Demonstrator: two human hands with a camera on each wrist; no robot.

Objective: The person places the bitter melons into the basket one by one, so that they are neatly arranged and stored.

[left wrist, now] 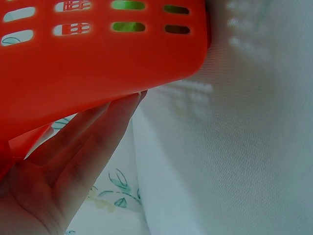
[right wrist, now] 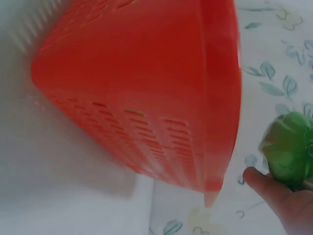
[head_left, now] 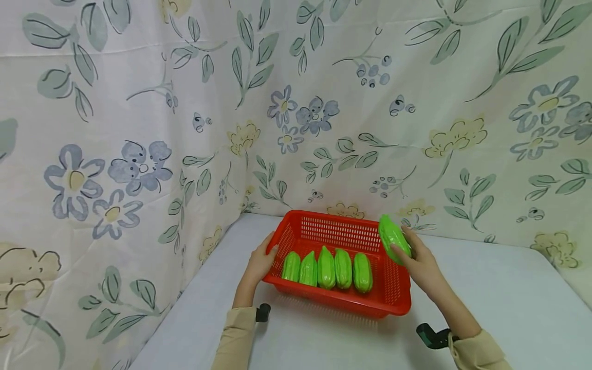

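Note:
A red plastic basket (head_left: 324,293) with slotted walls stands tilted, its open top facing me. My left hand (head_left: 260,263) grips its left rim, thumb on top; in the left wrist view its fingers lie along the outer wall (left wrist: 98,63). Several shiny green ridged gourds (head_left: 326,268) lie side by side along the basket's near side. My right hand (head_left: 422,261) holds another green gourd (head_left: 392,238) over the basket's right end, thumb on the near side. In the right wrist view this gourd (right wrist: 289,149) is beyond the rim, partly cut off by the frame edge.
The basket is at a white-covered table (head_left: 490,288). Behind and to the left hangs a floral cloth (head_left: 351,118), meeting the table's far edge. Dark wrist-worn devices (head_left: 432,336) sit at both wrists.

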